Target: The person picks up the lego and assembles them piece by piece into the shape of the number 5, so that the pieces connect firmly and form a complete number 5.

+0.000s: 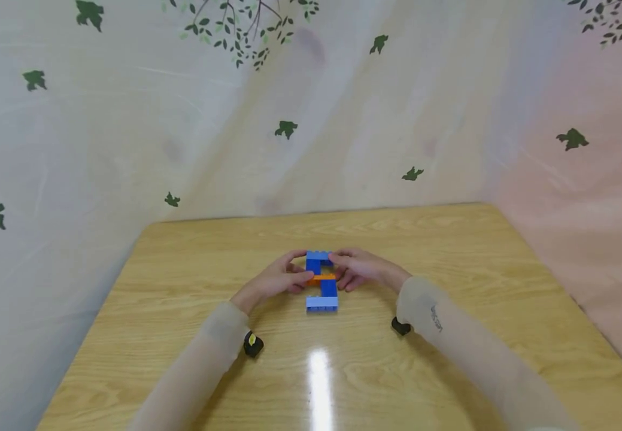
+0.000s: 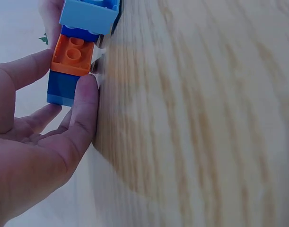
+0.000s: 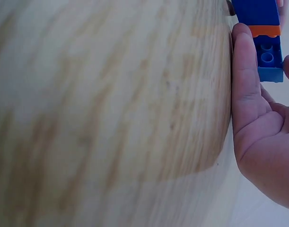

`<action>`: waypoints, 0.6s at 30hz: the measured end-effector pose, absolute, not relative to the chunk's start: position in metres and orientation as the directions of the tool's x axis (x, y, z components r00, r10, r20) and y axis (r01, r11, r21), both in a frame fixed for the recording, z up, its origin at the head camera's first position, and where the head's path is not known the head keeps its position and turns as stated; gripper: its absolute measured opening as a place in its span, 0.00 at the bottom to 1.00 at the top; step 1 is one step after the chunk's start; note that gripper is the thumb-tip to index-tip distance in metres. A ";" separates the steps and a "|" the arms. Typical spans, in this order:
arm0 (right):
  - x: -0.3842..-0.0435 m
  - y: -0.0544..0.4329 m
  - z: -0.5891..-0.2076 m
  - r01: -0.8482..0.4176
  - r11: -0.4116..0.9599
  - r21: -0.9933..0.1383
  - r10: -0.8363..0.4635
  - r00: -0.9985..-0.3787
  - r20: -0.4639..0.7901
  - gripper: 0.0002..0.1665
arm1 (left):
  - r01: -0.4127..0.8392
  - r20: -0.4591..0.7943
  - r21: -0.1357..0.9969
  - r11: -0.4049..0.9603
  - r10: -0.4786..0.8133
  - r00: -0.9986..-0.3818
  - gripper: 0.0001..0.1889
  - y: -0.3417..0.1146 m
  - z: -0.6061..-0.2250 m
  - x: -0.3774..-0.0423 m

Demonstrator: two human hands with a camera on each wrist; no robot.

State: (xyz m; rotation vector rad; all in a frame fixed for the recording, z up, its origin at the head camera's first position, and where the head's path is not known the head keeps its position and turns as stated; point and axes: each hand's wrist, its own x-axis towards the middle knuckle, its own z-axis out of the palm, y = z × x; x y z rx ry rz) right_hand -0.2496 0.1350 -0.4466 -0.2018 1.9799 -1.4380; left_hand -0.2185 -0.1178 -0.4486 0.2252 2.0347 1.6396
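Observation:
Toy building bricks are joined into an S-like shape that lies on the table. A blue brick (image 1: pixel 318 255) tops it, with an orange brick (image 1: pixel 324 278) across the middle and a light blue brick (image 1: pixel 321 302) at the near end. Dark blue bricks (image 1: pixel 329 288) link these parts. My left hand (image 1: pixel 275 278) grips the left side, its thumb by the orange brick and index finger at the far end. From the right, my right hand (image 1: pixel 367 267) holds the far end, thumb on the top brick. In the right wrist view its little finger (image 3: pixel 246 71) lies along the bricks' side.
The bricks rest on a wooden table (image 1: pixel 181 263) with a bright light reflection near its front. Behind the table hangs a pale curtain (image 1: pixel 343 120) printed with leaves. Dark wrist cameras (image 1: pixel 253 345) sit under both sleeves, close to the tabletop.

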 end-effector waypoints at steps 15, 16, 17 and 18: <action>-0.249 0.132 -0.445 0.207 0.419 -0.884 -0.475 -0.780 -0.407 0.33 | -0.145 -0.297 0.918 0.368 0.397 -0.869 0.35 -0.112 -0.447 -0.217; -0.249 0.132 -0.446 0.208 0.415 -0.886 -0.476 -0.780 -0.406 0.33 | -0.145 -0.300 0.915 0.376 0.395 -0.868 0.35 -0.112 -0.446 -0.216; -0.249 0.133 -0.446 0.210 0.416 -0.885 -0.476 -0.779 -0.408 0.32 | -0.146 -0.301 0.914 0.378 0.394 -0.869 0.35 -0.112 -0.445 -0.216; -0.249 0.133 -0.447 0.211 0.417 -0.884 -0.476 -0.778 -0.410 0.32 | -0.144 -0.301 0.914 0.379 0.394 -0.869 0.35 -0.112 -0.445 -0.215</action>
